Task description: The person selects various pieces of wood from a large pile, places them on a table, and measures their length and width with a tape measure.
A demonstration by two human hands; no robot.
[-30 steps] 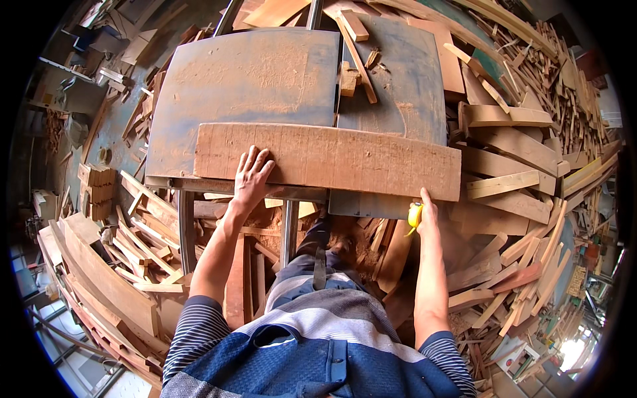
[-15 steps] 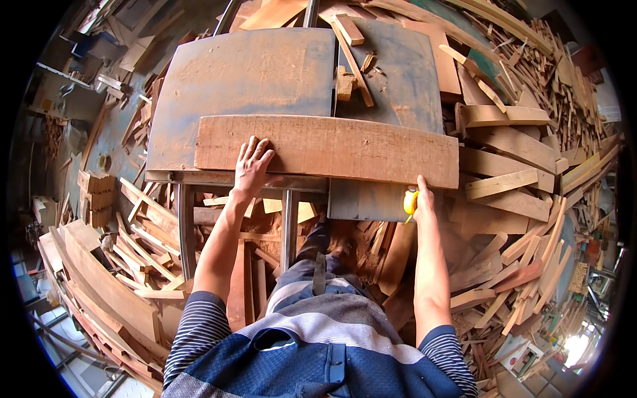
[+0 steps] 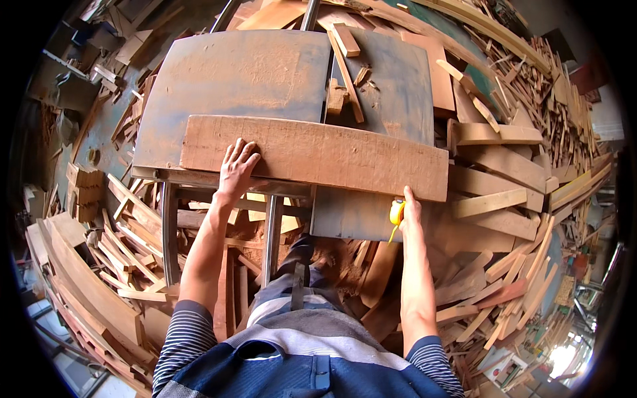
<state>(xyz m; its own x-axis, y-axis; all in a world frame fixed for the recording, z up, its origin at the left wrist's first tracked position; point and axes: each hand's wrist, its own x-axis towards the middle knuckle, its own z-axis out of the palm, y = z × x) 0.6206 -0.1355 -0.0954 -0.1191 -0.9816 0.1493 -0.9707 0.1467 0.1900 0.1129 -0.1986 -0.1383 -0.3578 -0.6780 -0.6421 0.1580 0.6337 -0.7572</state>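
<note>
A long, thick reddish-brown wooden board [image 3: 318, 149] lies crosswise on a flat, dust-covered metal worktable [image 3: 232, 66]. My left hand [image 3: 237, 171] rests with its fingers slightly spread on the board's near side, left of the middle; it is open. In my right hand [image 3: 413, 211] is a yellow tape measure [image 3: 397, 211], with the fingers closed round it and a short yellow end hanging down. A fingertip of that hand is at the board's near edge, close to its right end.
Small wood offcuts [image 3: 346, 40] and a thin strip [image 3: 346, 83] lie on the table beyond the board. Metal rails [image 3: 271, 239] run from the table's near edge toward me. Stacked boards [image 3: 504, 169] crowd the right, and more timber [image 3: 99, 292] is piled at the left.
The whole view has shifted slightly. Both hands, the board and the tape measure keep about the same places relative to one another.
</note>
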